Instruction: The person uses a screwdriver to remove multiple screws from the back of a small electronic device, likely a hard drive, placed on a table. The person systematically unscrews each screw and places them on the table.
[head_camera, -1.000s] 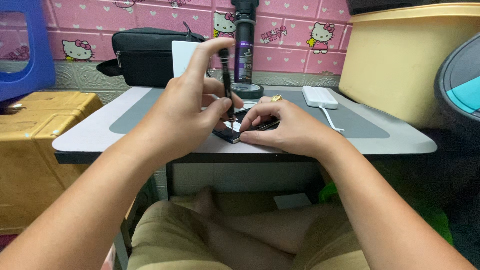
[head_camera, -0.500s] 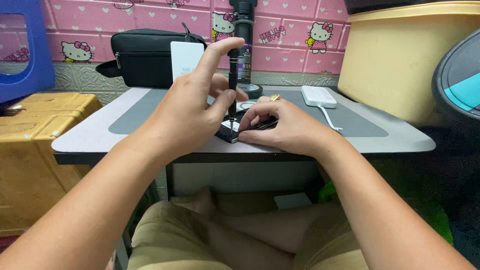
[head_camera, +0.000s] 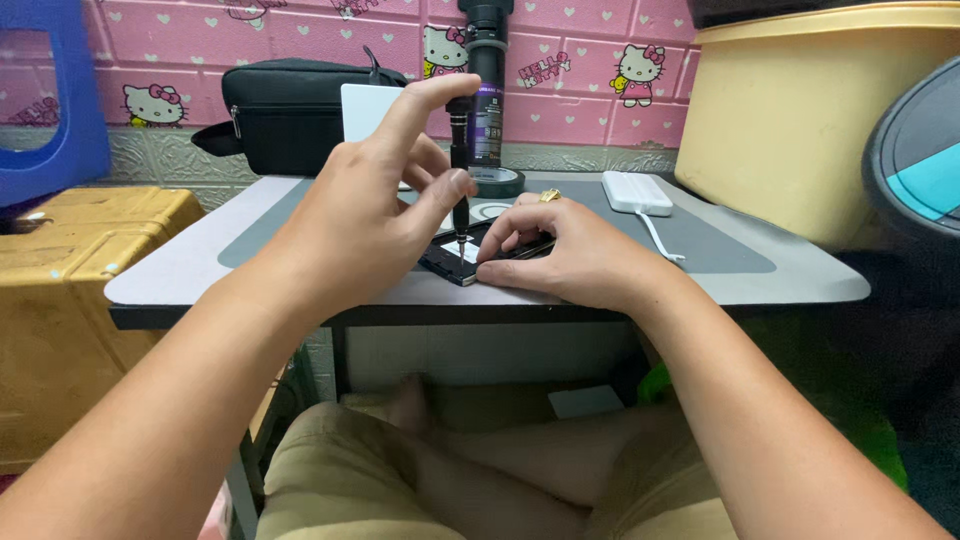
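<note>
My left hand (head_camera: 375, 205) grips a thin black screwdriver (head_camera: 459, 150) held upright, the index finger resting on its top. Its tip touches an opened black phone (head_camera: 447, 260) that lies flat near the front edge of the small grey table (head_camera: 180, 265). My right hand (head_camera: 565, 250), with a gold ring on one finger, presses down on the phone's right part and covers most of it.
A black pouch (head_camera: 285, 115) and a white card stand at the back left. A tall black tube (head_camera: 487, 85) and a tape roll (head_camera: 498, 180) sit behind my hands. A white box with a cable (head_camera: 637, 192) lies at right. Yellow bins flank the table.
The screwdriver has gone from tilted to upright under my left index finger. My right hand stays on the phone.
</note>
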